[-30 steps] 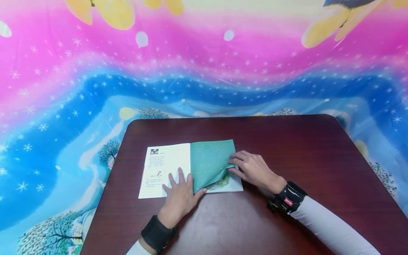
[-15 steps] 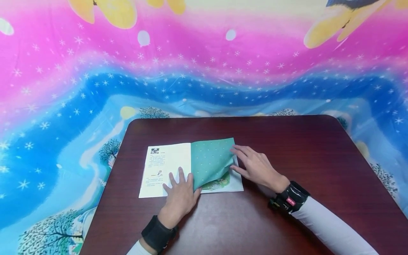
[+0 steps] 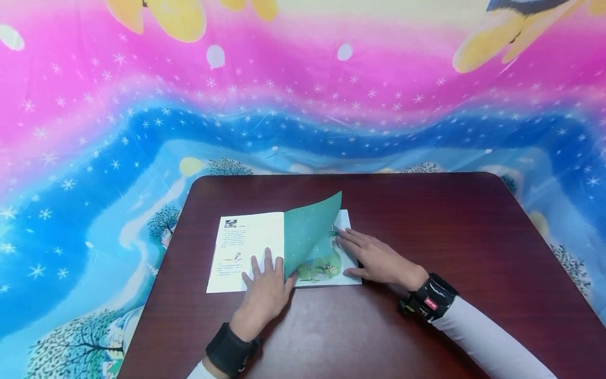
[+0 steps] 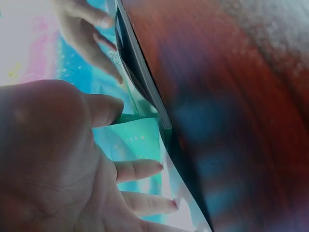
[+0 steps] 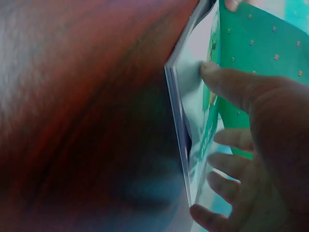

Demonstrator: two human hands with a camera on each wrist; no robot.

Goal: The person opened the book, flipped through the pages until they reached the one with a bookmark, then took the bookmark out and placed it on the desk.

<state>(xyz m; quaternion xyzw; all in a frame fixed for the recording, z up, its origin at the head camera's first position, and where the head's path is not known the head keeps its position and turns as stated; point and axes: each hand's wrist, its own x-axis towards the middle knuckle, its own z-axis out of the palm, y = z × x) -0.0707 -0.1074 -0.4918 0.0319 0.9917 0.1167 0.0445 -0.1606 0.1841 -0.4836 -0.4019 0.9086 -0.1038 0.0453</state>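
Note:
An open picture book point(image 3: 253, 231) lies on the table, its left page white with small text and pictures. Its green dotted page point(image 3: 307, 226) stands partly lifted, the far corner raised, over an illustrated page point(image 3: 324, 268) beneath. My left hand point(image 3: 267, 292) rests with spread fingers on the lower part of the left page, the thumb by the foot of the green page. My right hand point(image 3: 379, 258) lies with extended fingers at the right edge of the illustrated page. In the right wrist view the right thumb point(image 5: 227, 79) touches that page; the green page stands apart beyond.
The dark reddish-brown table point(image 3: 450, 226) stretches around the book, with rounded far corners. Behind and beside it hangs a colourful cloth point(image 3: 303, 105) with snowflakes and trees. Black bands point(image 3: 433, 297) circle both wrists.
The right hand has let go of the green page and moved down onto the page beneath. The green page has lifted and swung leftward, uncovering more of the illustration. The left hand stays nearly put.

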